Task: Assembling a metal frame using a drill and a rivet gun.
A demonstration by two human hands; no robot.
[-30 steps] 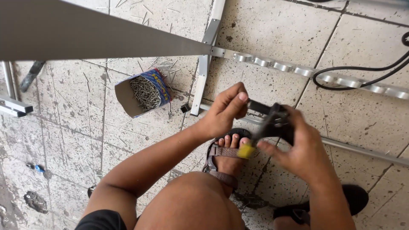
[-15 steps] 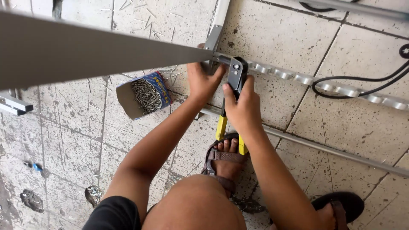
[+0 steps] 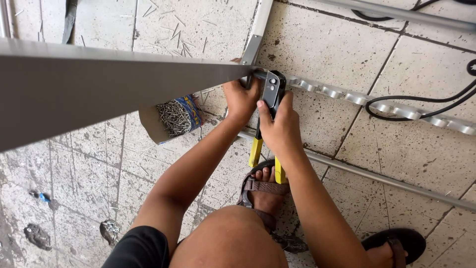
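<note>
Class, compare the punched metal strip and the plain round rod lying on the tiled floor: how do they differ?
The punched strip is flat with a row of holes; the round rod is smooth and unbroken. The punched strip reaches the riveting tool held by the right hand; the round rod passes below that hand, by the sandalled foot. Both are silver and slope down to the right.

The tool [image 3: 271, 94] under the right hand [image 3: 281, 130] was black with yellow handles. Left of the left hand [image 3: 241, 97] a blue-and-yellow printed box [image 3: 173, 119] held grey fasteners. Beside the hands the rail [image 3: 377, 101] was silver; the floor tiles [image 3: 406, 154] were speckled beige.
</note>
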